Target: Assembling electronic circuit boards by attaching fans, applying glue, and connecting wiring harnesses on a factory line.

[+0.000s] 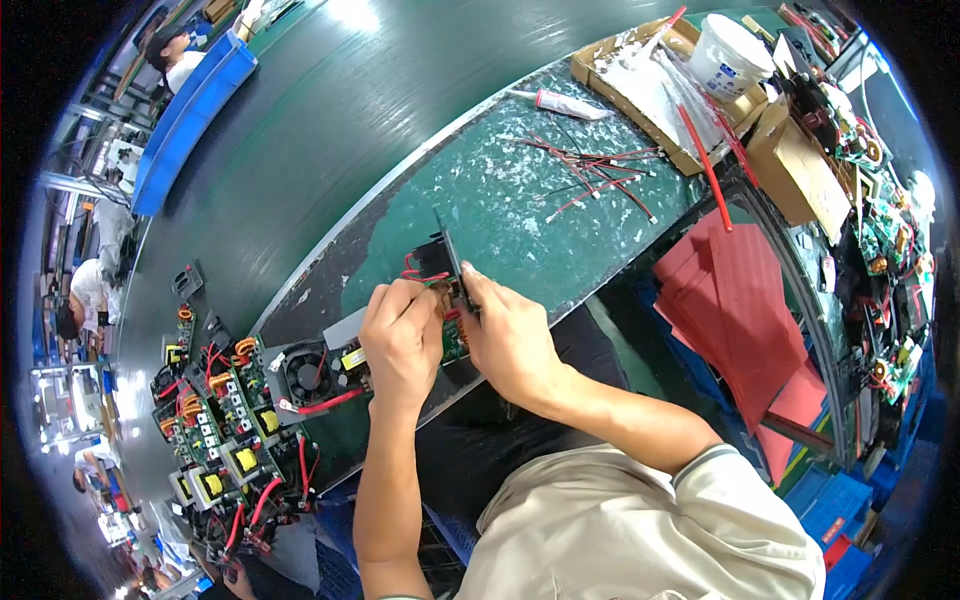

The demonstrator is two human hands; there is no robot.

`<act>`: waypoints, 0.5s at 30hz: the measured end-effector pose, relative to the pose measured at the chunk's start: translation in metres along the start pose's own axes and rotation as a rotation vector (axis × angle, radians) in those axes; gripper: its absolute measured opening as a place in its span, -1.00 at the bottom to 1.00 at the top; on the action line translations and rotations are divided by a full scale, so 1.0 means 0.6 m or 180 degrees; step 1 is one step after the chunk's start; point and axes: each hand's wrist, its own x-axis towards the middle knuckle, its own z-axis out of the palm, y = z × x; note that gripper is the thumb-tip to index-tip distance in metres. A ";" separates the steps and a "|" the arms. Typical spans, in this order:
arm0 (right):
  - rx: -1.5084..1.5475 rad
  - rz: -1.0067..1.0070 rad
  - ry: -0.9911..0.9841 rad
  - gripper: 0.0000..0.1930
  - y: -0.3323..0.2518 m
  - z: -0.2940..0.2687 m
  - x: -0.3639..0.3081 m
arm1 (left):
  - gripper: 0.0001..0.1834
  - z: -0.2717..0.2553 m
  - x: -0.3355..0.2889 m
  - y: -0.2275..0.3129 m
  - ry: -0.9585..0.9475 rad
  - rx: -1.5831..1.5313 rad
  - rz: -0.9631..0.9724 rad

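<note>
My right hand (512, 342) is closed on a thin dark panel (447, 243), seen nearly edge-on and standing upright. Close beside it, my left hand (402, 335) has its fingers pinched together; what they hold is hidden. Red and green wires (425, 274) loop out at the left fingertips, next to the panel. Beneath both hands lies a circuit board (455, 345), mostly covered by them. Left of my left hand, a black fan (306, 374) sits at the end of this assembly, with a thick red cable (333, 401) by it.
Several circuit boards with coils (225, 410) crowd the bench's left end. Red and black wires (590, 170), a tube (572, 104) and a cardboard tray (680, 155) with a white bucket (730, 58) lie beyond my hands. Red sheets (730, 300) are stacked at right. People work far left.
</note>
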 end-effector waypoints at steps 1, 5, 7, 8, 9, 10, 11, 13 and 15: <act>0.0001 0.0133 -0.0157 -0.52 -0.002 -0.001 0.002 | -0.92 0.000 -0.001 -0.003 -0.0027 -0.0018 -0.0002; 0.0306 0.0628 -0.0382 -0.77 0.026 -0.017 0.056 | -0.69 -0.011 0.007 -0.015 -0.0202 -0.0154 -0.0240; 0.0134 0.0717 -0.0209 -0.76 0.051 -0.031 0.074 | -0.51 -0.043 0.000 -0.013 -0.0309 -0.0171 -0.0376; -0.0039 0.0774 -0.0226 -0.73 0.061 -0.042 0.073 | -0.32 -0.062 -0.016 -0.011 -0.0319 0.0130 -0.0415; -0.0077 0.0894 -0.0463 -0.71 0.063 -0.049 0.063 | -0.13 -0.084 -0.034 -0.012 -0.0307 0.0461 -0.0453; 0.0077 0.0876 -0.0997 -0.58 0.067 -0.064 0.042 | 0.13 -0.097 -0.059 -0.016 -0.0845 0.0824 -0.0718; 0.0138 0.0296 -0.1126 -0.45 0.050 -0.068 0.019 | 0.14 -0.100 -0.078 -0.015 -0.0980 0.0989 -0.0792; 0.0075 -0.0694 -0.1532 -0.06 0.032 -0.063 -0.009 | 0.10 -0.092 -0.104 -0.025 -0.0966 0.1216 -0.0742; -0.0154 -0.0869 -0.1415 -0.09 0.032 -0.039 0.003 | 0.04 -0.074 -0.105 -0.036 -0.0586 0.1148 -0.0700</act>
